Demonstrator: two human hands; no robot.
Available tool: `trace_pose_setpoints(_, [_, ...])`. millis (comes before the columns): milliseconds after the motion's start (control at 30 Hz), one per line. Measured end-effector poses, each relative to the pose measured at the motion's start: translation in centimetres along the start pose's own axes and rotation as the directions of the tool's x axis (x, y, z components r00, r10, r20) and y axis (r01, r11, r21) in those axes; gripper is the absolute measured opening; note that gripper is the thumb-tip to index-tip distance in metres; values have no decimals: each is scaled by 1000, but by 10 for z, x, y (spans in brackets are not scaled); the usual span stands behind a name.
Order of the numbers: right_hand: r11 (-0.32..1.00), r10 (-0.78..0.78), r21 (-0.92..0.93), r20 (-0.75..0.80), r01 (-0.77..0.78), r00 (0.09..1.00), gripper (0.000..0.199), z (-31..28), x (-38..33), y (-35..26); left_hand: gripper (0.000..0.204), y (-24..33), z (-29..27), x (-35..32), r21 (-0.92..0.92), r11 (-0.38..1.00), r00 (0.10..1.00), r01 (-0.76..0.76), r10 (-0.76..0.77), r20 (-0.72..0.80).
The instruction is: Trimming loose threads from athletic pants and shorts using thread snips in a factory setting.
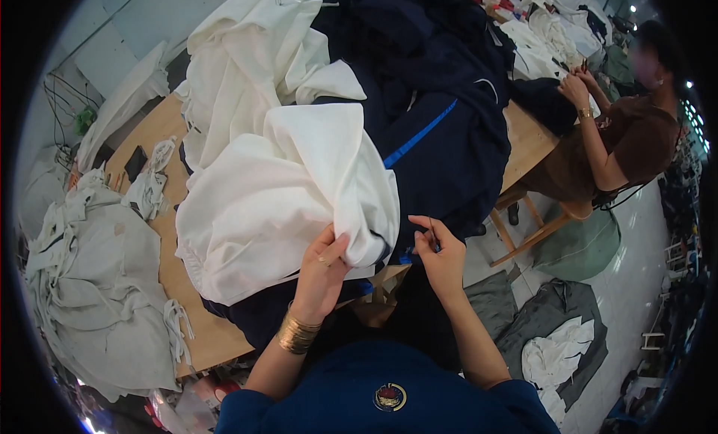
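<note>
My left hand (323, 273) pinches the edge of a white garment (262, 194) between thumb and fingers, close to a short strip of dark trim on it. The white cloth lies bunched on the pile in front of me. Just right of that edge, apart from the cloth, my right hand (443, 260) is closed with thumb and forefinger together. Something small, thin and dark shows at its fingers, too little to name. Beneath and beyond lies a heap of navy garments (449, 142), one with a bright blue stripe (422, 132).
A wooden table (213, 325) bears the pile. Grey cloth (105, 284) hangs over its left side. At the right a co-worker (636, 138) sits on a wooden stool (527, 236), handling dark cloth. White cloth (557, 352) lies on dark sheets on the floor at lower right.
</note>
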State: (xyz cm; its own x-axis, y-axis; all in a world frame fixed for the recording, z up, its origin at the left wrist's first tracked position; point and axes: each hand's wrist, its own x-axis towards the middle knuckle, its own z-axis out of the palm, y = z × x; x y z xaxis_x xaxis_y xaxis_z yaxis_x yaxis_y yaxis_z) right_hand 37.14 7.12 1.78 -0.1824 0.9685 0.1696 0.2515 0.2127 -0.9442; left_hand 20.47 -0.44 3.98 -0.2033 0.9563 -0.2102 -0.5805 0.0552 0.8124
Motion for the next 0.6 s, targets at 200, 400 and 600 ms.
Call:
trace_pose_setpoints(200, [984,-165,75,0,164,986,16,0,21,-26,44,31,-31,-22,-583,804,989,-116,151,11])
trace_pose_setpoints(400, [899,-423,-109,30,423,906,25,29,54,-56,46,59,-46,-36,-438,849,955,-296,267,-128])
trace_pose_setpoints(600, [955,-298,71,271,290,915,19,40,119,-54,48,52,-75,-53,-179,871,887,-457,432,-164])
